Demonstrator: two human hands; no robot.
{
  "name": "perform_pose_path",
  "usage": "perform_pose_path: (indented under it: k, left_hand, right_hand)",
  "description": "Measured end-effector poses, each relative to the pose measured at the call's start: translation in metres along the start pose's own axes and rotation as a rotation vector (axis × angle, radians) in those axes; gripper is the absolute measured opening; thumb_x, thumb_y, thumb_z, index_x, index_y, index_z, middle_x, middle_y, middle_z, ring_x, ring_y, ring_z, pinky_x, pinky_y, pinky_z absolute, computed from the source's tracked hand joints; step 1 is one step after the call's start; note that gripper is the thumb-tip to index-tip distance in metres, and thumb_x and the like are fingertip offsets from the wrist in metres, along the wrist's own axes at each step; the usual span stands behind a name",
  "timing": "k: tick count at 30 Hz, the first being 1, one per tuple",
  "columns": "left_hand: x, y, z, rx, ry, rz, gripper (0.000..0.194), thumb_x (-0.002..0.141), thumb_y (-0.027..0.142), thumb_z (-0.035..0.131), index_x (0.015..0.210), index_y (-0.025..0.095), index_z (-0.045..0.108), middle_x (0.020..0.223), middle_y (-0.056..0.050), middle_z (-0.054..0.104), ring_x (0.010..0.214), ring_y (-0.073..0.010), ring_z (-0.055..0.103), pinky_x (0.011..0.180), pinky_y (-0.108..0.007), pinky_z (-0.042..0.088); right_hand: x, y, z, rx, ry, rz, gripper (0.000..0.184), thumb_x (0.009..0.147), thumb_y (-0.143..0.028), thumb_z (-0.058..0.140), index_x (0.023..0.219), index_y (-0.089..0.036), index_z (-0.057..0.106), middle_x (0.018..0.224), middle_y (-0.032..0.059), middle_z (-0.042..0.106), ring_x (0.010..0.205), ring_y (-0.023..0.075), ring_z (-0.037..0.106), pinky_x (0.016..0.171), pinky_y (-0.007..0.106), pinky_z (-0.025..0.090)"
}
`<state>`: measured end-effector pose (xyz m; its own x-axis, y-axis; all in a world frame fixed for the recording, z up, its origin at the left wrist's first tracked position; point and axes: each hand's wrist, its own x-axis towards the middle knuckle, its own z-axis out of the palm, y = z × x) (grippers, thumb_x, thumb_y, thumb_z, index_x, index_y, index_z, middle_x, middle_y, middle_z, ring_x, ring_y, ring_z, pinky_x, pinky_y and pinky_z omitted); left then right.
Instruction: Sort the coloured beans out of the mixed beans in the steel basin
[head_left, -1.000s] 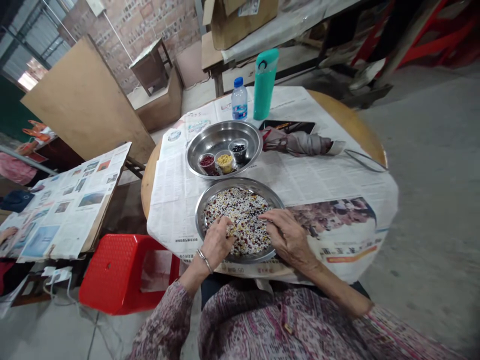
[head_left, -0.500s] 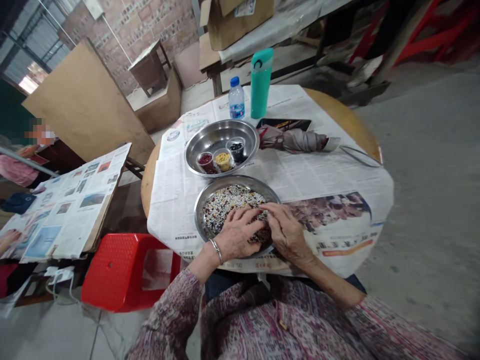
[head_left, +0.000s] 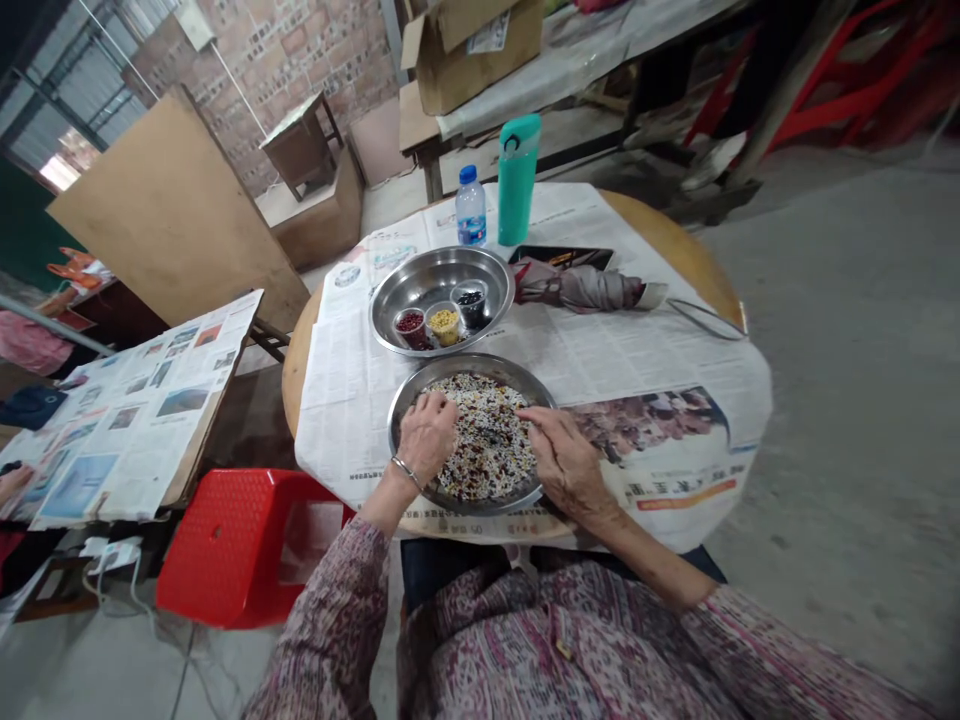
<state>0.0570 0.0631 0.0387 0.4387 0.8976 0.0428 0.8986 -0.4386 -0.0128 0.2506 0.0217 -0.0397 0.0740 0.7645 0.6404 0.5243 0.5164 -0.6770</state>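
A round steel plate [head_left: 469,362] lies at the near side of the newspaper-covered table, holding a layer of mixed white, red and dark grains [head_left: 491,445]. My left hand [head_left: 426,438] rests at the plate's left side, its fingers down among the grains. My right hand [head_left: 564,462] lies at the right side, its fingertips reaching over the rim onto the grains. Behind the plate, a larger steel bowl [head_left: 442,265] holds small cups of red grains [head_left: 410,326], yellow grains [head_left: 444,325] and dark grains [head_left: 471,308].
A water bottle [head_left: 470,208] and a teal flask [head_left: 517,180] stand at the table's far side. Near them lie a folded umbrella [head_left: 577,288] and a dark tablet [head_left: 561,257]. A red plastic stool [head_left: 247,550] sits left of the table, beyond it a newspaper-covered board [head_left: 142,410].
My left hand has moved away from my right, toward the plate's far left. The grains have shifted under my hands, and more of them show in the plate's middle.
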Motion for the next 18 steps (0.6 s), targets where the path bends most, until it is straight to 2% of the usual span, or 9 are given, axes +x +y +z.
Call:
perform_pose_path:
  k: [3,5,8,9,10,12,14,16,18]
  left_hand:
    - [-0.008,-0.002,-0.004,-0.033,0.035,-0.125,0.021,0.091,0.013,0.048,0.105,0.022,0.061,0.117,-0.007,0.057,0.107,-0.0220,0.051,0.091,-0.035,0.047]
    - [-0.008,0.005,-0.003,-0.078,0.033,-0.066,0.026,0.089,0.021,0.056,0.115,0.023,0.058,0.126,-0.007,0.054,0.114,-0.0238,0.049,0.096,-0.038,0.046]
    - [0.002,0.022,0.002,-0.116,-0.016,0.051,0.061,0.079,0.045,0.071,0.133,0.027,0.048,0.143,-0.009,0.042,0.125,-0.0311,0.042,0.102,-0.047,0.042]
    - [0.007,0.027,0.004,-0.120,-0.028,0.051,0.068,0.077,0.050,0.072,0.136,0.028,0.046,0.145,-0.010,0.039,0.127,-0.0335,0.040,0.103,-0.050,0.042]
    - [0.012,0.031,0.007,-0.128,-0.036,0.048,0.067,0.078,0.052,0.071,0.136,0.028,0.046,0.144,-0.011,0.039,0.126,-0.0341,0.041,0.102,-0.051,0.042]
    - [0.024,0.038,0.012,-0.169,-0.071,0.082,0.046,0.086,0.041,0.064,0.128,0.026,0.053,0.135,-0.011,0.046,0.122,-0.0300,0.045,0.102,-0.047,0.044]
    - [0.034,0.042,0.015,-0.232,-0.136,0.158,0.026,0.091,0.020,0.055,0.116,0.020,0.059,0.120,-0.009,0.054,0.114,-0.0232,0.051,0.102,-0.038,0.045]
    - [0.038,0.042,0.015,-0.279,-0.195,0.212,0.025,0.088,0.007,0.048,0.107,0.016,0.061,0.109,-0.009,0.058,0.107,-0.0197,0.054,0.099,-0.032,0.047]
    - [0.036,0.038,0.012,-0.293,-0.217,0.211,0.025,0.087,0.005,0.046,0.103,0.015,0.062,0.103,-0.008,0.060,0.101,-0.0193,0.057,0.095,-0.031,0.049]
  right_hand:
    - [0.000,0.000,-0.001,-0.008,-0.009,0.001,0.028,0.096,-0.018,0.041,0.116,-0.021,0.060,0.107,0.0100,0.066,0.103,0.0230,0.061,0.093,0.043,0.051]
    - [0.000,0.000,-0.001,-0.016,-0.014,-0.001,0.027,0.096,-0.018,0.041,0.116,-0.021,0.060,0.108,0.0101,0.066,0.103,0.0229,0.061,0.093,0.043,0.051]
    - [0.000,-0.001,-0.001,-0.020,-0.007,0.001,0.027,0.097,-0.018,0.041,0.115,-0.020,0.060,0.108,0.0104,0.066,0.103,0.0227,0.061,0.093,0.043,0.051]
    - [0.000,-0.001,-0.001,-0.021,-0.003,0.001,0.027,0.097,-0.018,0.041,0.115,-0.020,0.060,0.108,0.0104,0.066,0.103,0.0227,0.061,0.093,0.043,0.051]
    - [0.000,-0.001,-0.001,-0.020,-0.002,0.001,0.027,0.097,-0.018,0.041,0.115,-0.020,0.061,0.108,0.0103,0.066,0.102,0.0227,0.061,0.092,0.043,0.051]
    - [0.001,-0.001,-0.001,-0.020,-0.003,0.000,0.027,0.097,-0.019,0.041,0.115,-0.021,0.061,0.107,0.0101,0.066,0.102,0.0228,0.061,0.092,0.043,0.051]
    - [0.001,-0.001,-0.001,-0.019,-0.007,-0.002,0.028,0.097,-0.019,0.041,0.115,-0.022,0.061,0.107,0.0098,0.066,0.102,0.0228,0.062,0.092,0.043,0.051]
    - [0.001,-0.002,-0.002,-0.018,-0.008,0.001,0.027,0.096,-0.019,0.041,0.115,-0.022,0.061,0.107,0.0096,0.067,0.102,0.0229,0.062,0.092,0.042,0.051]
    - [0.001,-0.003,-0.002,-0.020,-0.011,0.009,0.027,0.096,-0.019,0.041,0.115,-0.021,0.061,0.107,0.0097,0.067,0.102,0.0228,0.062,0.092,0.042,0.051]
